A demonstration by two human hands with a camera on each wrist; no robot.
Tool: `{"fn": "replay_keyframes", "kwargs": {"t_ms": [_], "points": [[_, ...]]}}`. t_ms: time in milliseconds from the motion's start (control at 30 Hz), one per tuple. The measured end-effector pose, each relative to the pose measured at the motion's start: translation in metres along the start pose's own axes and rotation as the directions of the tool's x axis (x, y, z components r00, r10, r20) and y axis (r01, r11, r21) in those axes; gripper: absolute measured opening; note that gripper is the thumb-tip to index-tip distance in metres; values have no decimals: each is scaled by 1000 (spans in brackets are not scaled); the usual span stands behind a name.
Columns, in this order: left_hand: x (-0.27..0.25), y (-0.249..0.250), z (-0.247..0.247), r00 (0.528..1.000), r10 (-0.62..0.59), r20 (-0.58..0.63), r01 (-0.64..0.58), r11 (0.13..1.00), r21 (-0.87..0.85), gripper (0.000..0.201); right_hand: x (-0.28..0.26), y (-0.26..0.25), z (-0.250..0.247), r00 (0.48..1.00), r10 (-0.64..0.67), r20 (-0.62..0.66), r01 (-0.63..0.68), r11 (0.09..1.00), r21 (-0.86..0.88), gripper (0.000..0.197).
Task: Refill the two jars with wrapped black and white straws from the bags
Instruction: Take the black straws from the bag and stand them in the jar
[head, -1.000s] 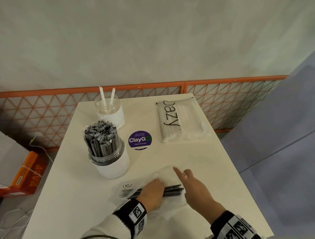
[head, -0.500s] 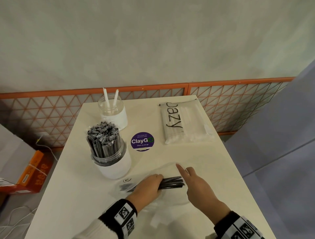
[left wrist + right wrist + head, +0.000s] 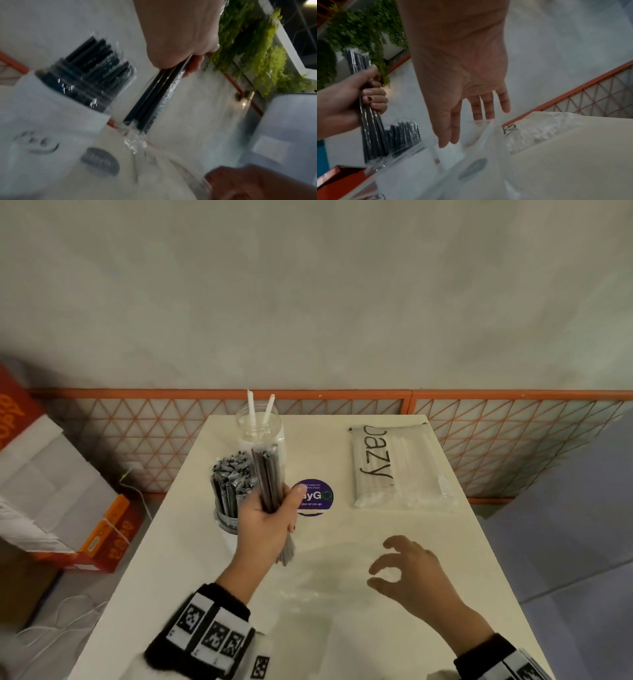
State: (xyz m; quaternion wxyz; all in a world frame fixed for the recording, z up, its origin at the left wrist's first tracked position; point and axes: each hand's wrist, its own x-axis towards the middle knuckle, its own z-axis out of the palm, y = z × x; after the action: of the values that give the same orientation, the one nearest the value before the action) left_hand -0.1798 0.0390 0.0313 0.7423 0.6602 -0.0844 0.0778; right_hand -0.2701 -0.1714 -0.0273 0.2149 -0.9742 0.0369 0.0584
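My left hand [image 3: 274,508] grips a bundle of wrapped black straws [image 3: 269,474] upright, just right of the white jar of black straws [image 3: 229,491]. The left wrist view shows the bundle [image 3: 154,97] beside that jar [image 3: 85,75]. Behind stands the clear jar [image 3: 260,429] with two white straws. The flat clear bag [image 3: 325,573] lies on the table [image 3: 428,542] in front of me. My right hand [image 3: 383,573] hovers over its right end, fingers [image 3: 488,108] spread and holding nothing. The full bag of white straws [image 3: 394,467] lies at the back right.
A purple round sticker [image 3: 315,496] is on the table between the jars and the white-straw bag. An orange lattice fence [image 3: 496,446] runs behind the table. Orange and white boxes [image 3: 68,508] sit on the floor to the left.
My left hand has pulled the black straws out of the clear bag and raised them upright beside the black-straw jar. My right hand has come off the bag and shifted right.
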Motion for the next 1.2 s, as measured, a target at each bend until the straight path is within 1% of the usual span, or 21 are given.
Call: {"fn": "replay_keyframes", "kwargs": {"t_ms": [67,133,233,300,400,500,567,600,633,733,900,1000,1033,1100,1133,1167,1200], "points": [[10,15,-11,996,64,-61,-62,997,37,27,3,-10,-11,999,-34,-24,35,997,70,18],[17,30,-26,988,118,-103,-114,992,45,28,9,-22,-24,995,-88,-42,92,986,136,26],[31,43,-58,961,218,-168,-207,975,81,37,29,-44,-38,986,-157,-59,166,964,207,52],[44,47,-78,946,248,-207,-237,968,78,44,47,-62,-38,983,-175,-50,182,953,241,73],[65,43,-97,939,217,-266,-213,976,44,45,81,-91,-32,985,-169,24,150,922,357,101],[80,30,-103,960,174,-220,-159,984,83,43,114,-116,-16,975,-171,140,83,870,486,122],[86,22,-104,971,151,-185,-136,986,93,40,132,-132,-2,965,-183,189,63,858,509,130],[88,19,-104,975,146,-168,-132,987,94,38,138,-138,6,960,-203,192,72,844,531,133],[91,17,-105,977,145,-156,-131,987,97,37,143,-144,11,955,-236,179,96,818,567,132],[102,14,-104,978,146,-146,-133,986,97,39,154,-157,24,942,-326,81,189,715,673,109],[113,10,-93,980,128,-151,-127,992,12,41,166,-165,38,957,-289,-5,199,649,735,101],[109,0,-86,983,114,-145,-117,993,-14,37,171,-163,45,965,-262,-8,179,637,750,102],[106,-8,-85,985,93,-146,-93,996,11,33,171,-162,46,965,-263,-4,176,634,753,101],[97,-25,-83,987,84,-135,-71,993,98,16,171,-162,47,964,-264,-4,173,619,766,99],[94,-35,-85,984,139,-113,-116,976,185,9,171,-162,48,964,-267,-3,172,611,772,98],[91,-45,-89,969,242,-54,-213,925,315,9,171,-162,48,964,-265,-6,173,609,774,97],[89,-55,-93,941,337,40,-319,838,443,14,171,-162,49,963,-268,-13,179,604,776,95]]}}
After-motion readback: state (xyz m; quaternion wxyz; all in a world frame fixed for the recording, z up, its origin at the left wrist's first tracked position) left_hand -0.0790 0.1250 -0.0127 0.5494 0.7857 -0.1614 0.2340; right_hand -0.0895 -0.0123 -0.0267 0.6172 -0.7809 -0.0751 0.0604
